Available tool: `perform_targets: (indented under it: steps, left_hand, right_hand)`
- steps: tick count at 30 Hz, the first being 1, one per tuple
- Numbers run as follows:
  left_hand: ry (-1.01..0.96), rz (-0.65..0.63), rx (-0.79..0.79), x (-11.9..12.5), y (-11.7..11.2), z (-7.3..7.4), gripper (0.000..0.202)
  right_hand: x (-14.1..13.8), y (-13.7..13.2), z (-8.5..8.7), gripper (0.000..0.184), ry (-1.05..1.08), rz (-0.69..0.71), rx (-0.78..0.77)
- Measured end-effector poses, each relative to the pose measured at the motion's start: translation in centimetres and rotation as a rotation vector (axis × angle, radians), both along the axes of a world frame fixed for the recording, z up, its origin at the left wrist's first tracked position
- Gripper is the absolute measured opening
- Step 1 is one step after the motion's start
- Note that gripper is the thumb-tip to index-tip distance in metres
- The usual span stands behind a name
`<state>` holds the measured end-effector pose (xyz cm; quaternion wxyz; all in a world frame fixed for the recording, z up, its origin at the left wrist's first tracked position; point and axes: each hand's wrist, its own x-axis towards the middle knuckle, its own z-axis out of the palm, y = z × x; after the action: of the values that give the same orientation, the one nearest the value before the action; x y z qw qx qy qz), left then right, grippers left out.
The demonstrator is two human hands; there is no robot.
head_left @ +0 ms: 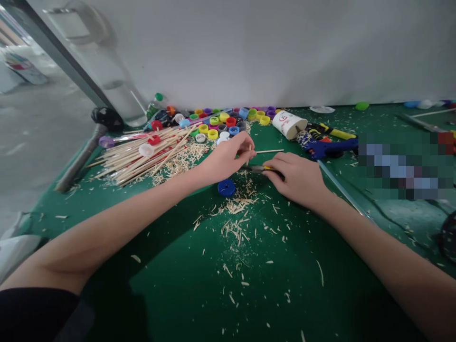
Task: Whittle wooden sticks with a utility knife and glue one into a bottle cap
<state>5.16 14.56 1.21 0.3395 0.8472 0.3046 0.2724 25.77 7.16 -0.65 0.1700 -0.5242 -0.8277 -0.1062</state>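
Note:
My left hand (239, 153) is closed in a pinch, with a thin wooden stick (270, 151) reaching out from its fingertips to the right. My right hand (295, 179) is wrapped round a utility knife (268, 168) with a yellow and black handle. Its blade points left, just under my left fingers; whether it touches the stick is hidden. Below my left hand a round blue bottle cap (226, 188) lies on the green table (185, 280), a small dark spot at its middle. Wood shavings (239, 206) are scattered around the cap and towards me.
Many wooden sticks (142, 159) lie piled at the left beside more shavings. Coloured bottle caps (213, 134) are gathered by the pale wall. A tipped paper cup (289, 124), a blue glue gun (326, 147) and a clear rod (344, 190) lie at the right. A clear container (123, 102) stands at the back left.

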Motion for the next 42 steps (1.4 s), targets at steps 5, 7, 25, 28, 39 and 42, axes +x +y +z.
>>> perform_targets:
  steps: [5, 7, 25, 28, 39, 42]
  left_hand:
    - [-0.006, 0.126, 0.066, 0.0, 0.1, 0.1, 0.013]
    - [0.007, 0.153, 0.027, 0.0, 0.1, 0.2, 0.015]
    - [-0.006, 0.050, -0.134, 0.2, 0.2, 0.9, 0.010]
    - [0.003, 0.010, -0.109, 0.3, -0.1, 1.0, 0.013]
    - [0.005, 0.089, -0.078, -0.2, 0.2, 0.7, 0.017]
    - [0.015, 0.144, -0.016, -0.3, 0.5, 0.4, 0.025]
  right_hand:
    - [0.2, -0.2, -0.1, 0.024, 0.042, -0.018, 0.054]
    - [0.2, -0.2, -0.1, 0.026, 0.022, -0.015, 0.055]
    - [-1.1, 0.5, 0.2, 0.027, -0.123, 0.014, -0.045]
    - [-1.2, 0.6, 0.2, 0.025, -0.156, 0.031, -0.062]
    - [-0.4, 0.0, 0.2, 0.028, 0.021, 0.006, 0.022]
    - [-0.1, -0.2, 0.1, 0.028, 0.023, -0.007, 0.049]
